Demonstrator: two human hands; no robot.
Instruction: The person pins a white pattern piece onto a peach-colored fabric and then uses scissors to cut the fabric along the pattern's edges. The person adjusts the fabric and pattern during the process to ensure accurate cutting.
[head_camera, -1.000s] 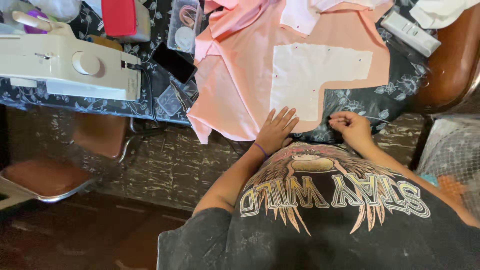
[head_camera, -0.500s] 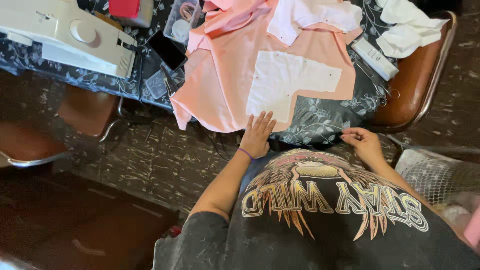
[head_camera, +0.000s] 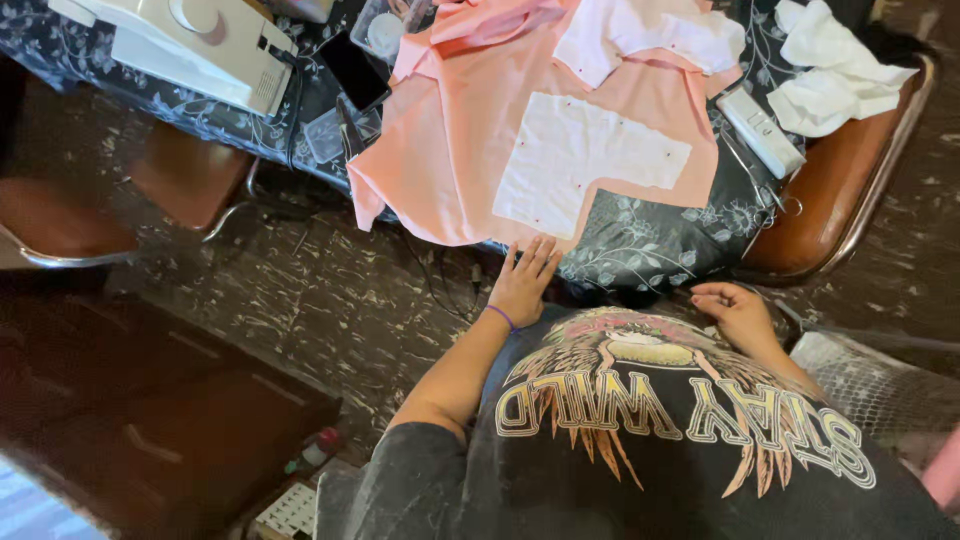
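Note:
A pink fabric (head_camera: 455, 130) lies spread on a table with a dark floral cloth (head_camera: 650, 240). A white pattern piece (head_camera: 580, 160) is pinned on top of it. My left hand (head_camera: 523, 282) rests flat with fingers apart at the near edge of the pink fabric and the table. My right hand (head_camera: 738, 312) is pulled back off the table, fingers loosely curled in front of my printed dark shirt. I cannot see anything held in it.
A white sewing machine (head_camera: 185, 45) stands at the table's left end beside a black phone (head_camera: 352, 70). More white cloth (head_camera: 835, 75) lies on a brown chair (head_camera: 840, 190) at right. Another brown seat (head_camera: 60, 215) is at left. A dark cabinet (head_camera: 170, 420) stands below.
The view has swung left and back. My right hand has drawn away from the table edge toward my body. My left hand stays at the fabric's near edge.

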